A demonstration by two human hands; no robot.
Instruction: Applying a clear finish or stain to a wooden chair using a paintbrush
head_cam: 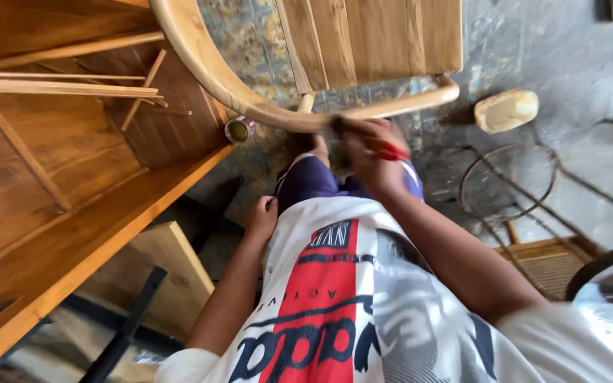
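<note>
Right hand (372, 157), centre frame, grips a red-handled brush (390, 150) pressed to the chair's curved wooden rail (250, 106), bristles meeting the wood. Left hand (261, 218) rests clenched on the thigh, holding nothing. A small tin (238, 130) sits nearby, within reach.

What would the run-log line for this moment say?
right hand: holds red-handled brush on curved wooden chair rail | left hand: rests on thigh, holds nothing | small tin: on floor beside wooden cabinet
</note>
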